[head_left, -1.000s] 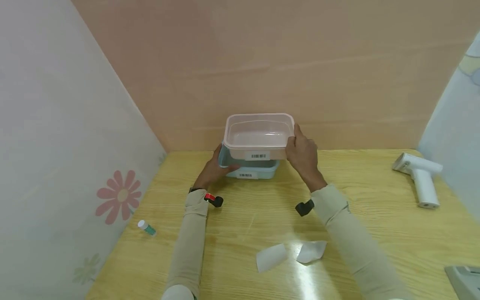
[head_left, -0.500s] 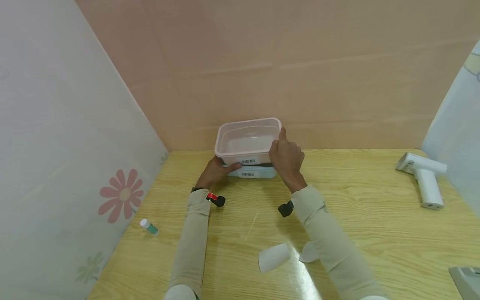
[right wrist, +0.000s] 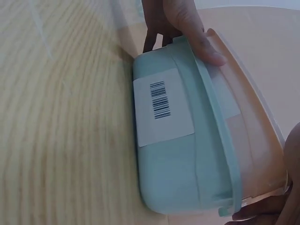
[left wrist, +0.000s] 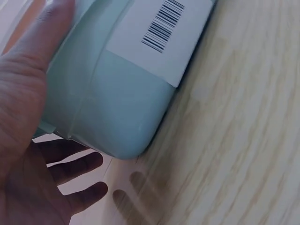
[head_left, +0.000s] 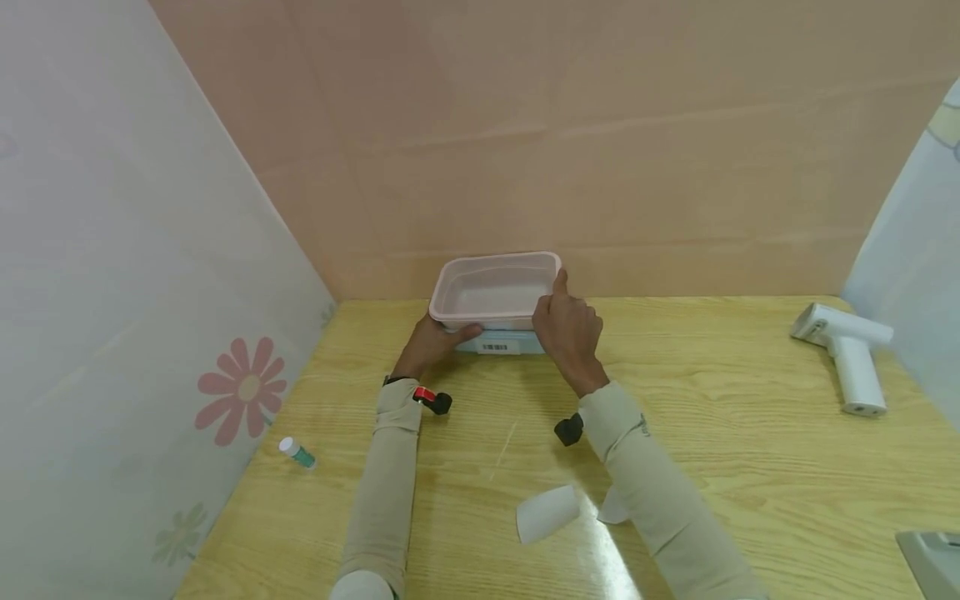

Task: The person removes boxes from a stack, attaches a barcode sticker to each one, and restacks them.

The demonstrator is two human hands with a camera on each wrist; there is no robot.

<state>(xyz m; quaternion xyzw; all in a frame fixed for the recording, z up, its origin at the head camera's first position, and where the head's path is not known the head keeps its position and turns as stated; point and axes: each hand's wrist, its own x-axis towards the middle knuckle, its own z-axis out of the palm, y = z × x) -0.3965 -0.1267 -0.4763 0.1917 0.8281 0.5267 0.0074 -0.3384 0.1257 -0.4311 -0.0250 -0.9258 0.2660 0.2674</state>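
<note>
A pink plastic container (head_left: pixel 495 287) sits partly nested in a light blue plastic container (head_left: pixel 465 343) on the table. My right hand (head_left: pixel 567 332) grips the pink one at its right end, thumb along the rim. At the left end, my left hand (head_left: pixel 429 343) holds the blue one, its thumb across the front by the rim. Below that thumb, several fingers (left wrist: pixel 77 168) extend past the blue container's end in the left wrist view. The blue container's front bears a barcode label (right wrist: pixel 161 107). The pink one's label (right wrist: pixel 224 96) is partly inside the blue rim.
A white handheld scanner (head_left: pixel 847 358) lies at the right. A green glue stick with a white cap (head_left: pixel 297 452) is at the left. Two white paper pieces lie near the front, one curled paper (head_left: pixel 547 513) and another paper (head_left: pixel 613 507) partly behind the right sleeve. A grey object (head_left: pixel 930 562) shows at lower right.
My right hand has brought the pink container left and down into the blue one, levelling it from a tilt. The left hand stays at the blue container's left end.
</note>
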